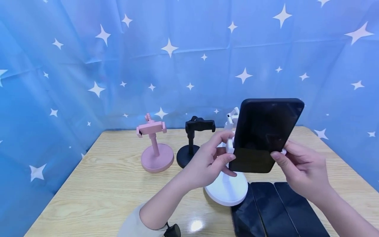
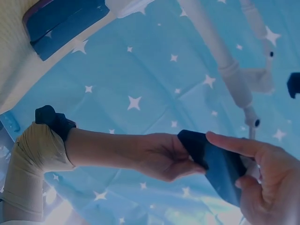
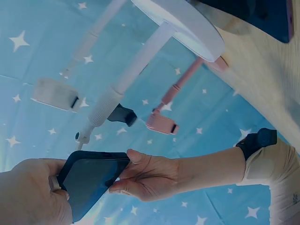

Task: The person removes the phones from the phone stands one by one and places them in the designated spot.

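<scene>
Both hands hold a black smartphone [image 1: 263,131], screen toward me, at the clamp of a white phone stand [image 1: 226,191]. My left hand [image 1: 207,161] grips its left edge, with fingers also around the white clamp end [image 1: 230,145]. On the opposite edge, my right hand [image 1: 308,168] pinches the phone low down, its thumb on the front. A bit of white clamp shows beside that thumb. The phone hides most of the clamp in the head view; the stand's white pole [image 3: 140,61] shows in the right wrist view.
A pink phone stand [image 1: 157,158] and a black phone stand [image 1: 190,131] stand left of the hands. Another white stand [image 1: 234,115] is partly hidden behind the phone. Three dark phones [image 1: 275,204] lie side by side at the wooden table's [image 1: 103,184] front right.
</scene>
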The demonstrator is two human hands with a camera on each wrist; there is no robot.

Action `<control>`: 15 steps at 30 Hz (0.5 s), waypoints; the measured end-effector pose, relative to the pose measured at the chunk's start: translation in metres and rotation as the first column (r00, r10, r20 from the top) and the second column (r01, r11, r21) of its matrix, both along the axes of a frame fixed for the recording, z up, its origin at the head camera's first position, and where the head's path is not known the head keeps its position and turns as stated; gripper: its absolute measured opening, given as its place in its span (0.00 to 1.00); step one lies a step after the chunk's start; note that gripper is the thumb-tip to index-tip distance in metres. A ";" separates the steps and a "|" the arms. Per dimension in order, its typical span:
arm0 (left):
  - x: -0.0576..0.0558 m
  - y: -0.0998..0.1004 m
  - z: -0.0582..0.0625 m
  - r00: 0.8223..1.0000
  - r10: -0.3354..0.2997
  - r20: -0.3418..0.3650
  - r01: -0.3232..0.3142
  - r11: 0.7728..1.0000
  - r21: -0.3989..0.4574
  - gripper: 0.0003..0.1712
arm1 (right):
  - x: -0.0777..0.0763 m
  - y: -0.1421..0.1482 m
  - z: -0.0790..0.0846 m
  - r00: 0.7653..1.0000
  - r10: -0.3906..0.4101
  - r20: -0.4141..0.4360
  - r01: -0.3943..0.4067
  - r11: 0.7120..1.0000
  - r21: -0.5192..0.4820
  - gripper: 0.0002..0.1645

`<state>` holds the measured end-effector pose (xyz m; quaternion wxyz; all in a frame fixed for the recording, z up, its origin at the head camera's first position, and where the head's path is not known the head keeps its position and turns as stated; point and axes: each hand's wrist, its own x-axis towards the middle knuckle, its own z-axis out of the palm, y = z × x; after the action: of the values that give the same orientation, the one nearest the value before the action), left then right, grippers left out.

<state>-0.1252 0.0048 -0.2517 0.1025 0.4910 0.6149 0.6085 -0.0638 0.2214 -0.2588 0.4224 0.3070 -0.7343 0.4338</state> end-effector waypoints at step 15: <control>0.005 -0.034 -0.011 1.000 0.027 0.010 -0.027 0.999 0.023 0.21 | -0.012 -0.029 -0.009 0.966 0.257 0.011 -0.256 0.965 -0.061 0.16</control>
<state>-0.1199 -0.0291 -0.2626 0.0915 0.4811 0.6139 0.6191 -0.0760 0.1927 -0.2677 0.3648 0.3826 -0.6792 0.5092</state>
